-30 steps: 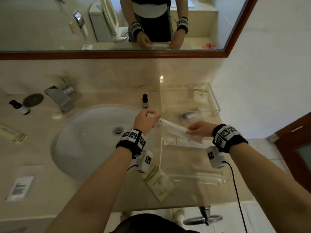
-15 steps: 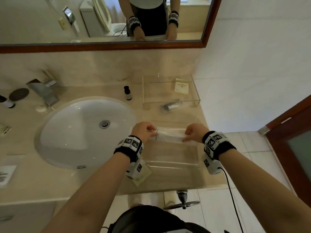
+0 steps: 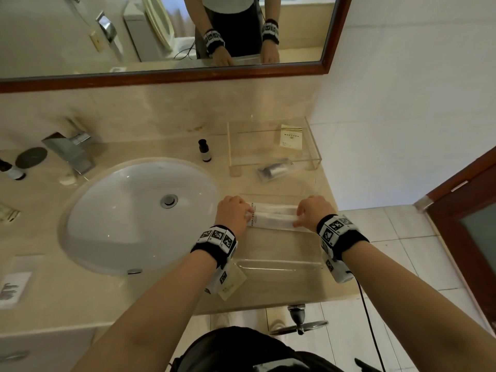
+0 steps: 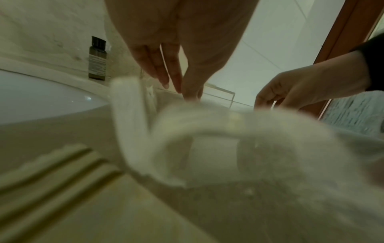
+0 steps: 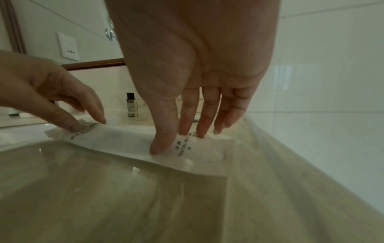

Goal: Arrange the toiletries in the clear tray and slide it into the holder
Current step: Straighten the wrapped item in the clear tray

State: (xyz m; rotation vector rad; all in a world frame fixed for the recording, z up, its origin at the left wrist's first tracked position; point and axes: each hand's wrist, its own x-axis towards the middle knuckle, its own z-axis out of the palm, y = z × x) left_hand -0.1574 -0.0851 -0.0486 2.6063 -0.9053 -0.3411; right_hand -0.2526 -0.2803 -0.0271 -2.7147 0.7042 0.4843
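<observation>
At a bathroom vanity, a person's left hand (image 3: pixel 233 214) and right hand (image 3: pixel 312 212) press the two ends of a white packet (image 3: pixel 271 220) down inside the tray (image 3: pixel 279 265), at its far side. The clear tray sits on the counter (image 3: pixel 80 296) just right of the sink (image 3: pixel 139 210), near the front edge.

The right wrist view shows what the head view cannot — the right thumb and fingers (image 5: pixel 188 118) pointing down, nearly straight, tips on the packet's printed end, with the left thumb and forefinger on the crimped far end. From the left wrist the packet is hidden behind a blurred white shape close to the lens; only straight left fingers (image 4: pixel 158 65) reaching down and the right hand's loosely bent fingers show.

Only the head view takes in the holder (image 3: pixel 273 149) — a clear stand against the back wall, well apart from the tray, with a cream sachet (image 3: pixel 290 137) on top and a dark tube (image 3: pixel 275 171) in a wrapper at its open front. A small bottle (image 3: pixel 204 150) stands between sink and holder. Another sachet (image 3: pixel 232 281) lies by the tray's near left corner, partly under the left wrist. The tap (image 3: pixel 71 150) stands behind the sink, and the mirror (image 3: pixel 166 33) reflects both hands.
</observation>
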